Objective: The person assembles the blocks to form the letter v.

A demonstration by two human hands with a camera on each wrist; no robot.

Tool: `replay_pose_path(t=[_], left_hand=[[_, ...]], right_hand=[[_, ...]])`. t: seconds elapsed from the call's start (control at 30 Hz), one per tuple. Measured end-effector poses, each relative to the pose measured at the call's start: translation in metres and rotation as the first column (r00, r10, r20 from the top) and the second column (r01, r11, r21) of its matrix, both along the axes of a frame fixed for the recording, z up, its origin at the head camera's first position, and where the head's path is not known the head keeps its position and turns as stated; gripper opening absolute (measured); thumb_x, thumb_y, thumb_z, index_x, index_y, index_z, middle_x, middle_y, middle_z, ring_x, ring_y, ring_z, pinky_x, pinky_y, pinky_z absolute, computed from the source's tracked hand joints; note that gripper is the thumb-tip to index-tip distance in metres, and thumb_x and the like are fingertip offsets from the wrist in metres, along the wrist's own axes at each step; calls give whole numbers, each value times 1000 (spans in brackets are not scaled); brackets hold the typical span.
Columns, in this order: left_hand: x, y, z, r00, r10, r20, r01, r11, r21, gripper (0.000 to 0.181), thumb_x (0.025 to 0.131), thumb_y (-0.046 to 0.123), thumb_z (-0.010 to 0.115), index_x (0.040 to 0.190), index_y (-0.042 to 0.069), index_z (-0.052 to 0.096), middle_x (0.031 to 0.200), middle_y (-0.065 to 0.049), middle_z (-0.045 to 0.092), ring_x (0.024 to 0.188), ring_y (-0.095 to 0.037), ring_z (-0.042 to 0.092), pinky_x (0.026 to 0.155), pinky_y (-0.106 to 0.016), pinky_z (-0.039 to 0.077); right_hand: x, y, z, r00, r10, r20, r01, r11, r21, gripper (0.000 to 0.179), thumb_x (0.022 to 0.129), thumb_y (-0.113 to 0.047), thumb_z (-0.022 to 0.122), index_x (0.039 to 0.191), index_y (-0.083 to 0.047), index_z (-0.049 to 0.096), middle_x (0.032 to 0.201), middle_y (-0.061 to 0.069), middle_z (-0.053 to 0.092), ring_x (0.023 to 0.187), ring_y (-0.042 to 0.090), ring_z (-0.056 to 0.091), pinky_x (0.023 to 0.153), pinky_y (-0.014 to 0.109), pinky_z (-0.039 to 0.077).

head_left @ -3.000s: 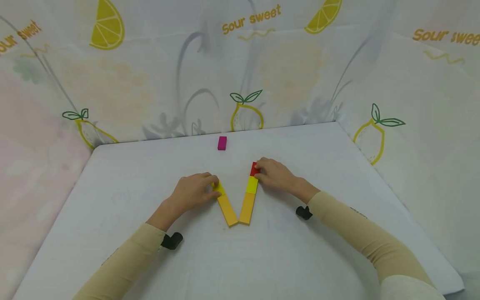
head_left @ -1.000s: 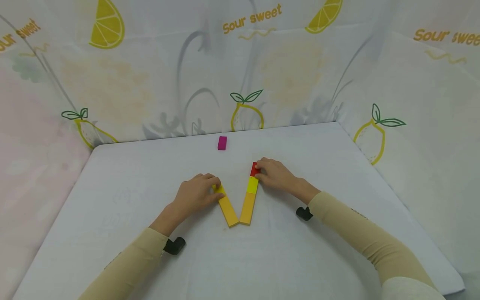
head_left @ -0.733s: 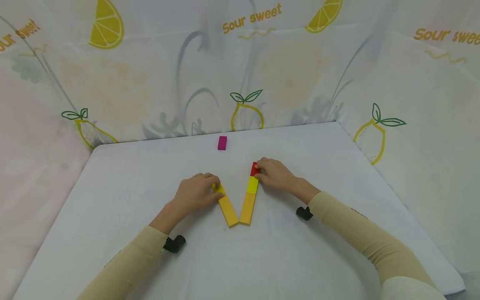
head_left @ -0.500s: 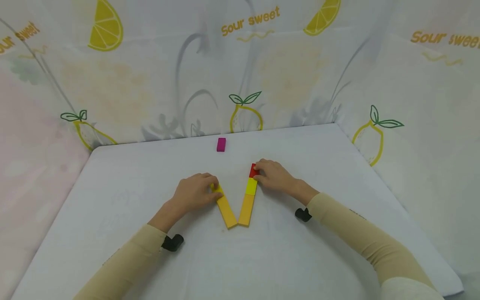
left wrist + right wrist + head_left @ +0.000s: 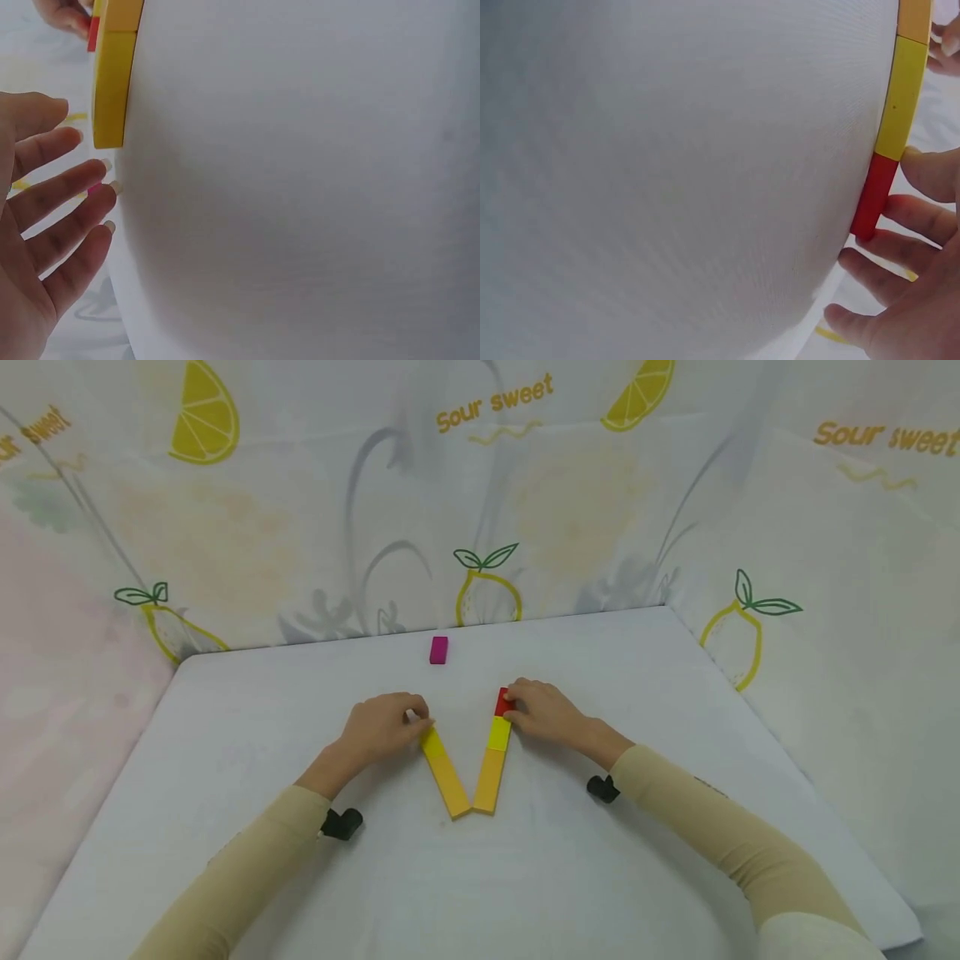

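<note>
Flat blocks form a V on the white tabletop. Its left arm has an orange block (image 5: pixel 450 787) with a yellow block (image 5: pixel 432 742) at its upper end. The right arm runs from an orange block (image 5: pixel 489 781) through a yellow block (image 5: pixel 498 734) to a red block (image 5: pixel 501 702) at the tip. My right hand (image 5: pixel 551 715) holds the red block, thumb near its joint with the yellow one and fingertips along its side and end. Just beyond the left yellow block is my left hand (image 5: pixel 381 727), fingers loosely bent; the left wrist view shows them apart from the block.
A magenta block (image 5: pixel 438 650) lies alone near the back edge of the table (image 5: pixel 300 710). Behind rises a white cloth (image 5: pixel 300 527) printed with lemons. Black wrist cameras (image 5: pixel 342 824) hang under both forearms.
My left hand has let go of the left yellow block and shifted slightly up and away, uncovering it. My right hand stays on the red block. The view has drifted slightly.
</note>
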State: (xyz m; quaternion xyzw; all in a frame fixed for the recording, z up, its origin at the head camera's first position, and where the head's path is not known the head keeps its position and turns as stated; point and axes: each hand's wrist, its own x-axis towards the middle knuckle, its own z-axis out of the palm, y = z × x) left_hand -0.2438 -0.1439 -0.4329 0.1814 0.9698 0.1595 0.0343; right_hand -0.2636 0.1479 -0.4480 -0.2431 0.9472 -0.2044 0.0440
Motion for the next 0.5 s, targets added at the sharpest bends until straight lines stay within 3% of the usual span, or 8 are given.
replay_pose_path(t=[0.5], left_hand=[[-33, -10, 3, 999, 16, 28, -15, 998, -61, 23, 95, 35, 59, 111, 23, 69, 108, 1, 72, 83, -20, 61, 71, -36, 51]], right_hand=[[0, 1, 1, 1000, 10, -4, -10, 1000, -19, 32, 96, -22, 65, 122, -4, 65, 118, 7, 67, 100, 21, 61, 97, 38, 52]])
